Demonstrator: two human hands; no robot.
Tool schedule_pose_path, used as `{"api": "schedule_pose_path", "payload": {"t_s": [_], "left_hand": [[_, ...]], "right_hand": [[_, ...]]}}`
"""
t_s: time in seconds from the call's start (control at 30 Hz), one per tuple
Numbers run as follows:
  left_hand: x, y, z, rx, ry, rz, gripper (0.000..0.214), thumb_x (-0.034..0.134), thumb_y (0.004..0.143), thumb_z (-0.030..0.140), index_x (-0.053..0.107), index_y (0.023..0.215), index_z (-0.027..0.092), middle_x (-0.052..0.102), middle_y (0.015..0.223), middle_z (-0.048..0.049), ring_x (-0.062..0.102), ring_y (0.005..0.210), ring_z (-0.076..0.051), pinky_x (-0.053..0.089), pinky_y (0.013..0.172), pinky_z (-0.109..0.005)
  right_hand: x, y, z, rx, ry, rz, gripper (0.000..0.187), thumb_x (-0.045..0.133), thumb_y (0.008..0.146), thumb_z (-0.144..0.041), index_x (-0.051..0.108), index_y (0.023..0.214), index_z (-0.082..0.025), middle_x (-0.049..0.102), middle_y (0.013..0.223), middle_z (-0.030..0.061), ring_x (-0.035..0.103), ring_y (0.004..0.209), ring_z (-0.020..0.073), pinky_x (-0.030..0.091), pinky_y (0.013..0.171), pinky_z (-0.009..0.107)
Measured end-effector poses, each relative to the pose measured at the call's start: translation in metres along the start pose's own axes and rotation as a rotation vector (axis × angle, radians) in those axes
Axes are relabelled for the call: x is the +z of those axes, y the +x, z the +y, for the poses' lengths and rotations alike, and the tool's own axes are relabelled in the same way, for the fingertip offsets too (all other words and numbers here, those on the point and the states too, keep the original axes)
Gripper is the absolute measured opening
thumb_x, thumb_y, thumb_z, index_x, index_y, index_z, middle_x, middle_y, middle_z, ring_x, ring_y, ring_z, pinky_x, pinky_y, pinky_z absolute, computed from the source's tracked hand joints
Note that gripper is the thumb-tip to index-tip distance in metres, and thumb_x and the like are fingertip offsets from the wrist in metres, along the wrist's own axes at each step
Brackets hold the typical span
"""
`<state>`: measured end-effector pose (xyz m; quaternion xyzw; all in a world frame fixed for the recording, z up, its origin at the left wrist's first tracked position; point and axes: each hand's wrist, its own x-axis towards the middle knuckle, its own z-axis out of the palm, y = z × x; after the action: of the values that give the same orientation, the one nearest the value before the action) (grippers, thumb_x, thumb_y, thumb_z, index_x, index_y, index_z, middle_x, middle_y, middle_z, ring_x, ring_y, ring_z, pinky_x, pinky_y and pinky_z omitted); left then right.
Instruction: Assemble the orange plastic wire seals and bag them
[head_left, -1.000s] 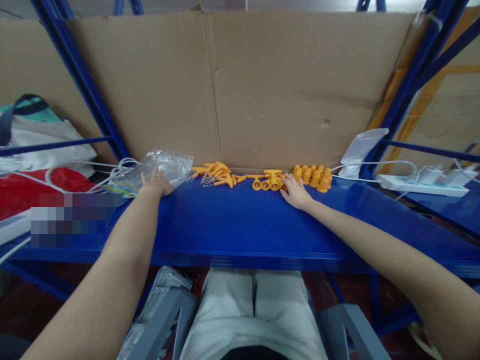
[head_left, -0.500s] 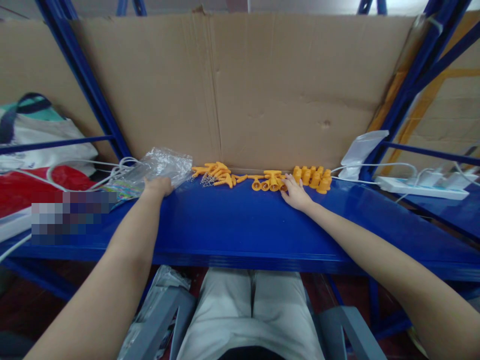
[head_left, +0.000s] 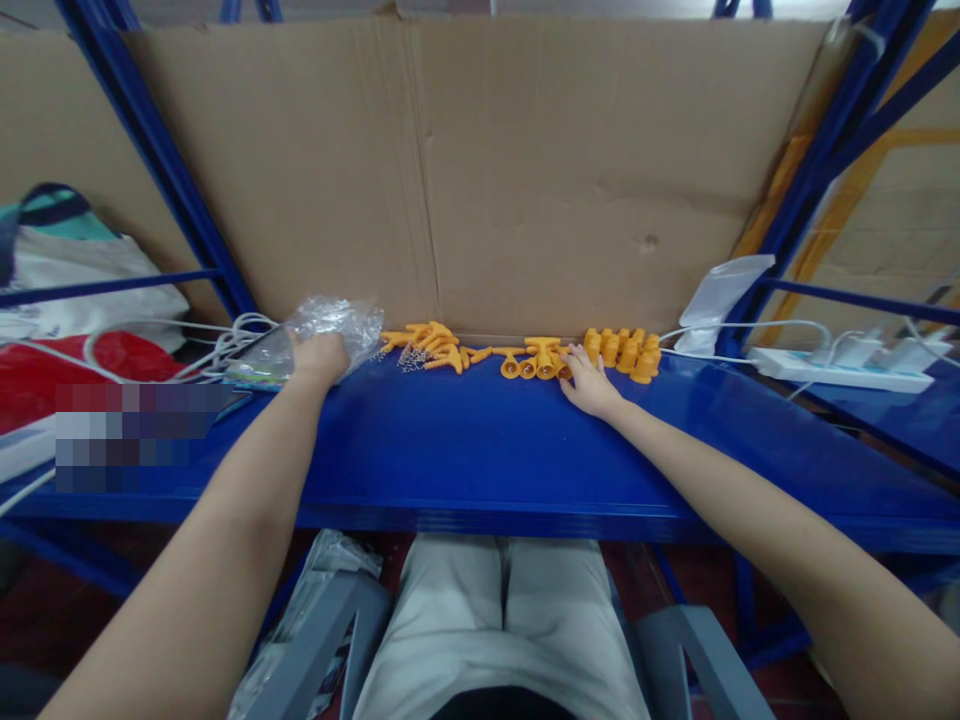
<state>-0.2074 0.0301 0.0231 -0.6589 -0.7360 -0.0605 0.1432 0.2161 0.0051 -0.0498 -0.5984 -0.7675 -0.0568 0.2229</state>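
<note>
My left hand [head_left: 321, 358] is closed on a clear plastic bag [head_left: 334, 315] at the left of the blue tabletop; its fingertips are partly hidden. My right hand [head_left: 592, 385] lies open, its fingers apart, against the right end of a row of orange cup-shaped parts [head_left: 527, 369] that lie with their round openings toward me. To its right, several orange stepped plastic parts [head_left: 643, 360] stand upright in rows. Between my hands is a loose pile of orange plastic pieces [head_left: 435, 340], with small metal springs or chains [head_left: 411, 358] beside it; which they are I cannot tell.
A tall cardboard sheet [head_left: 525, 180] closes off the back of the blue table [head_left: 465, 450]. White cables [head_left: 240, 340] and a red bag [head_left: 97, 360] lie at left. On the right are a white power strip [head_left: 840, 368] and a white pouch [head_left: 720, 300].
My left hand has shifted slightly right with the plastic bag, and less of the colourful sheet under it shows. My right hand stays at the orange cups.
</note>
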Motion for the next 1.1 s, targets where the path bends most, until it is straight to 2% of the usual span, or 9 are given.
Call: {"api": "schedule_pose_path", "payload": {"t_s": [0.07,0.2,0.27,0.37,0.47,0.6,0.7,0.87,1.1], "left_hand": [[-0.008,-0.006,0.011,-0.009,0.135,0.043,0.041,0.027,0.092,0.012,0.059,0.114,-0.002,0.068,0.117,-0.0208,0.06,0.115,-0.029,0.015,0.115,-0.058],[-0.011,-0.012,0.035,0.205,0.137,0.179,0.044,0.03,0.091,0.012,0.055,0.124,-0.003,0.063,0.127,-0.0231,0.055,0.127,-0.029,0.01,0.119,-0.055],[-0.006,-0.01,0.046,0.309,0.086,0.248,0.047,0.031,0.091,0.012,0.053,0.131,0.003,0.061,0.134,-0.0199,0.052,0.132,-0.028,0.009,0.12,-0.054],[0.002,-0.005,0.062,0.432,-0.01,0.374,0.053,0.032,0.088,0.009,0.053,0.137,0.014,0.059,0.139,-0.0144,0.051,0.134,-0.026,0.01,0.12,-0.056],[0.007,-0.005,0.081,0.621,-0.09,0.456,0.057,0.035,0.086,0.008,0.053,0.139,0.018,0.058,0.139,-0.0133,0.051,0.133,-0.026,0.009,0.12,-0.062],[0.004,-0.016,0.105,0.847,-0.151,0.522,0.065,0.042,0.081,0.005,0.05,0.142,0.023,0.06,0.138,-0.0105,0.052,0.133,-0.026,0.006,0.119,-0.067],[-0.001,-0.029,0.121,0.949,-0.172,0.53,0.068,0.043,0.079,0.002,0.049,0.142,0.026,0.061,0.137,-0.0088,0.052,0.133,-0.025,0.001,0.117,-0.07],[-0.017,-0.047,0.139,1.009,-0.206,0.465,0.07,0.044,0.079,0.0,0.048,0.141,0.029,0.062,0.137,-0.0053,0.047,0.137,-0.024,-0.007,0.115,-0.071],[-0.021,-0.053,0.143,0.872,-0.311,0.406,0.066,0.042,0.078,-0.001,0.054,0.137,0.028,0.065,0.133,-0.005,0.046,0.138,-0.027,-0.009,0.114,-0.072]], "right_hand": [[0.0,0.0,0.0,0.005,-0.001,-0.004,0.055,0.042,0.089,-0.019,0.044,0.142,-0.006,0.028,0.158,0.0225,0.021,0.149,0.0336,0.017,0.118,0.063],[0.001,0.0,-0.001,0.003,0.004,0.006,0.054,0.042,0.088,-0.02,0.045,0.141,-0.008,0.029,0.159,0.0209,0.021,0.149,0.033,0.017,0.118,0.063],[0.0,0.0,-0.001,0.007,0.002,0.004,0.054,0.042,0.088,-0.019,0.045,0.141,-0.008,0.029,0.158,0.0214,0.022,0.149,0.0334,0.018,0.117,0.064],[0.0,-0.001,-0.001,0.009,0.002,-0.001,0.054,0.042,0.088,-0.02,0.046,0.14,-0.009,0.03,0.158,0.0212,0.022,0.149,0.0336,0.018,0.117,0.064],[0.002,-0.001,0.002,-0.002,0.009,0.006,0.054,0.043,0.088,-0.02,0.045,0.141,-0.01,0.029,0.159,0.0207,0.022,0.149,0.0335,0.019,0.117,0.064],[0.005,0.0,0.005,-0.027,0.022,0.03,0.054,0.044,0.088,-0.021,0.045,0.141,-0.013,0.03,0.159,0.0196,0.023,0.149,0.0338,0.02,0.116,0.065],[0.005,0.0,0.004,-0.011,0.015,0.009,0.056,0.044,0.088,-0.021,0.043,0.143,-0.013,0.029,0.159,0.0198,0.023,0.149,0.0345,0.019,0.116,0.066],[0.0,-0.001,-0.001,0.015,-0.008,-0.028,0.059,0.043,0.088,-0.02,0.04,0.146,-0.011,0.027,0.159,0.0211,0.022,0.148,0.0366,0.019,0.114,0.068],[0.005,0.0,0.004,-0.032,0.008,0.009,0.06,0.044,0.087,-0.02,0.041,0.147,-0.019,0.03,0.159,0.0178,0.024,0.148,0.0356,0.022,0.112,0.069]]}}
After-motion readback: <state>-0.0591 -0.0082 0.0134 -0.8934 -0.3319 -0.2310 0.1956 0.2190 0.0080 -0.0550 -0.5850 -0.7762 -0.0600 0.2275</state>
